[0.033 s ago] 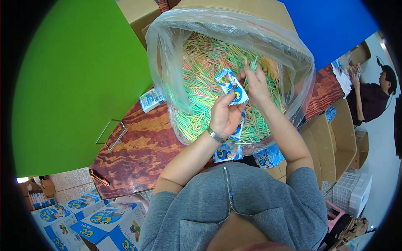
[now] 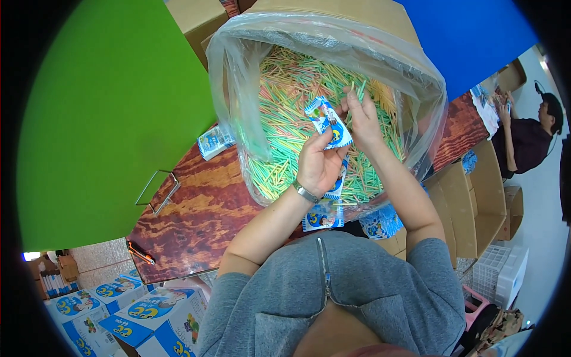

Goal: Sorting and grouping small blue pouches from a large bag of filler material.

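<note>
My left hand (image 2: 320, 165) is closed on a small blue-and-white packet (image 2: 334, 132), its thumb on the printed face. Just right of it, my right hand (image 2: 364, 122) pinches a few thin pale green sticks (image 2: 360, 90), their ends poking up past the fingertips. Both hands are over a large clear plastic bag (image 2: 229, 77), heaped with thin pastel sticks (image 2: 282, 134) in green, yellow and pink. Another packet (image 2: 338, 185) is partly hidden below my left hand. Nearer to me are one more packet (image 2: 323, 220) and a blue printed wrapper pile (image 2: 380, 224).
On the red-brown table (image 2: 202, 205) lie a packet (image 2: 215, 143), a bent metal wire stand (image 2: 159, 190) and an orange cutter (image 2: 141, 253). Printed boxes (image 2: 154, 312) stand lower left, open cartons (image 2: 470, 199) at right. A person (image 2: 526, 140) works at far right.
</note>
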`<state>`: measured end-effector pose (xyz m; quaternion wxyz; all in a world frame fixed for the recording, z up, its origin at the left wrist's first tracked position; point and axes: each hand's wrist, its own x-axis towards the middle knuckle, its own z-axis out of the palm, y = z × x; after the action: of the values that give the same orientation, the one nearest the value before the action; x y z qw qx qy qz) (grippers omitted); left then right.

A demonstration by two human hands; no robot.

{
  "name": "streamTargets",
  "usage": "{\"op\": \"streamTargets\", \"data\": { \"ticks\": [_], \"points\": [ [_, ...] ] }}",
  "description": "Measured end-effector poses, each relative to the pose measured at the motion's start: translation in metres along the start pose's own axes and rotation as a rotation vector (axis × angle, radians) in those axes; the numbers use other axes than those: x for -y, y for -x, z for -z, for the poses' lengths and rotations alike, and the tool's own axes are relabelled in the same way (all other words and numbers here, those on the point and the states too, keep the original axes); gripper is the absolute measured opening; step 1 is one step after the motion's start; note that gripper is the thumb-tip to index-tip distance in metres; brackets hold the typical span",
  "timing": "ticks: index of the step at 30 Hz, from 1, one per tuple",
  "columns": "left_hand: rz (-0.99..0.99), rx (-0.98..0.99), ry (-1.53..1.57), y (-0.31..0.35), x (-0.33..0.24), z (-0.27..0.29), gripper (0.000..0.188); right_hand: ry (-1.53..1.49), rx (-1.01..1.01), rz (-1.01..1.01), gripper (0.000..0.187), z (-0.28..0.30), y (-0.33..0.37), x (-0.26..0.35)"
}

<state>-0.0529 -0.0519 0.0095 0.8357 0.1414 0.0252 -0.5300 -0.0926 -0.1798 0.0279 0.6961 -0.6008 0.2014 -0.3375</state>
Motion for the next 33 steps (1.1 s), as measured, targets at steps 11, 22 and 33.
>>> {"op": "streamTargets", "data": {
  "ticks": [11,22,33],
  "points": [
    [-0.043,-0.09,-0.101,-0.005,-0.012,-0.023,0.017,-0.136,-0.069,-0.201,0.025,-0.021,0.019,-0.018],
    [-0.024,0.046,-0.241,0.011,-0.018,-0.025,0.02,-0.146,-0.021,-0.167,0.024,0.004,-0.012,-0.007],
    [-0.034,0.163,-0.303,0.008,-0.022,-0.012,0.016,0.234,0.152,0.04,0.043,-0.003,0.012,0.008]
  ]
}}
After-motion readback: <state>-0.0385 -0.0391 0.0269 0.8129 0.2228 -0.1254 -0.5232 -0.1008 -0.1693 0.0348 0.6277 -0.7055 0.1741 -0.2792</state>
